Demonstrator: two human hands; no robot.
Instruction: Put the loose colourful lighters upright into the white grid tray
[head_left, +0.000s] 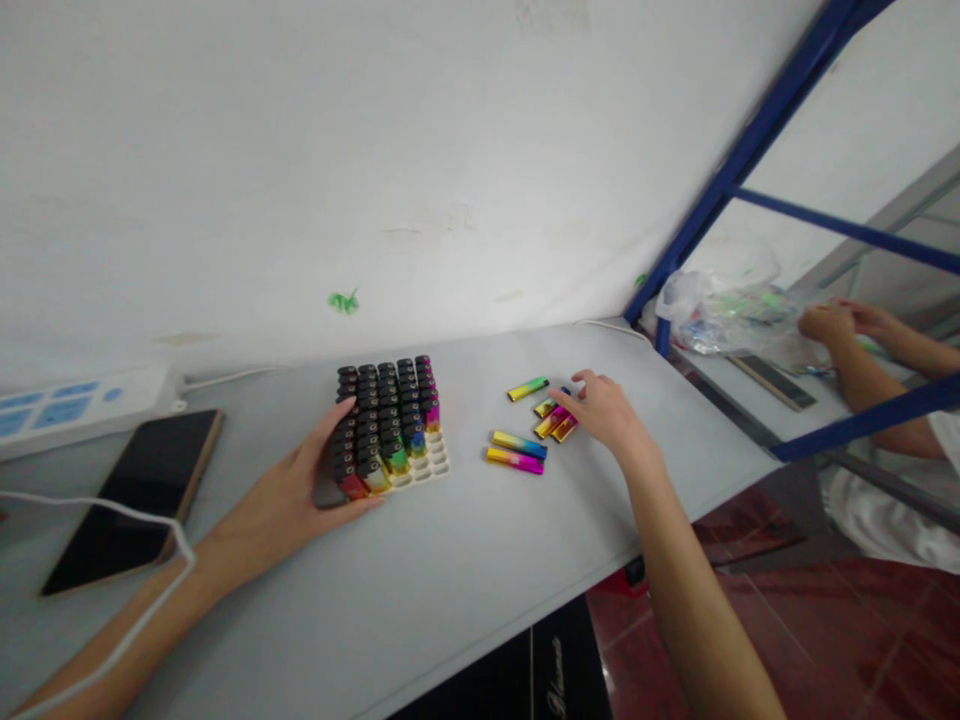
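Observation:
A white tray [437, 462] with rows of holes holds many upright lighters with black tops [386, 410]. Holes along its front right corner show bare. My left hand [300, 490] grips the tray's left side, thumb and fingers spread around it. Several loose lighters with shiny multicoloured bodies lie to the right of the tray. Among them are a yellow-green lighter [529, 389], a yellow-blue lighter [519, 444] and a yellow-pink lighter [515, 461]. Over the right end of this group is my right hand [604, 408], thumb and index finger apart beside the lighters there.
On the left lie a dark phone [135, 500] and a white power strip [82, 410]; a white cable [176, 530] crosses over my left forearm. A blue metal frame [690, 220] rises at the right. Beyond it, another person's hands [836, 320] are near plastic bags [739, 310].

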